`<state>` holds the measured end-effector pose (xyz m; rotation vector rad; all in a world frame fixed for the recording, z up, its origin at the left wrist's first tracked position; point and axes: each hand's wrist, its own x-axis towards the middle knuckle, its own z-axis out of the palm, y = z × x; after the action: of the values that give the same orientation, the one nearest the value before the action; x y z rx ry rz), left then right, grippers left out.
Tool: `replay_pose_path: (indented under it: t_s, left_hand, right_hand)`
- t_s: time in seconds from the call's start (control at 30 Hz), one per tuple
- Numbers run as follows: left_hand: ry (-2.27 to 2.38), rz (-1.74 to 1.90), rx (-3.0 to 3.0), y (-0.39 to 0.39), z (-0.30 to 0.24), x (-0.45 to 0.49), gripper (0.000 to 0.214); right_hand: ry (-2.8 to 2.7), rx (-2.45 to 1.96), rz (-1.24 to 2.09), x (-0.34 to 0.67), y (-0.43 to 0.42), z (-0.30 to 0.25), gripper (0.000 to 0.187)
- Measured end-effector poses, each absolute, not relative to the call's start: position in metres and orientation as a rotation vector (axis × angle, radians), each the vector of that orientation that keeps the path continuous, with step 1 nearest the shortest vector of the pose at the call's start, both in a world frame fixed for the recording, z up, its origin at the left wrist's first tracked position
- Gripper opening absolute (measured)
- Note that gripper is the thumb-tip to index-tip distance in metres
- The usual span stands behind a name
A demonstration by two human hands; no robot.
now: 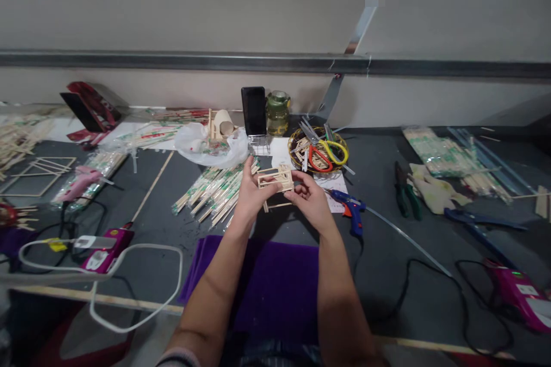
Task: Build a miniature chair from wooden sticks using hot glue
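A small frame of wooden sticks (275, 179) is held up in front of me, above the dark worktop. My left hand (253, 192) grips its left side, with the thumb across its front. On the other side, the fingers and thumb of my right hand (310, 198) close around its right edge. A blue glue gun (353, 212) lies just right of my right hand, with a clear glue stick (407, 241) trailing from its back. Wrapped bundles of wooden sticks (217, 195) lie left of my left hand.
Behind my hands stand a phone (254, 112), a glass jar (278, 113) and a basket (297, 163) with scissors (321, 146). Pliers (407, 192) lie to the right. A purple cloth (275, 281) covers the front edge. At left are a pink glue gun (84, 182) and a magenta power strip (107, 249).
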<state>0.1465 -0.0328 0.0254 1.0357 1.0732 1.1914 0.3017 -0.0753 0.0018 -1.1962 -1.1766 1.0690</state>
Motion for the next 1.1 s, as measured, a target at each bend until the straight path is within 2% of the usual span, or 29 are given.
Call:
replay_pose_path:
  t_s: [1.1]
  left_hand:
    - [1.077,1.250,1.016,-0.0332,0.0270,0.1539,0.109]
  right_hand:
    - [-1.227,-1.244,1.009,0.3004,-0.0764,0.0017,0.051]
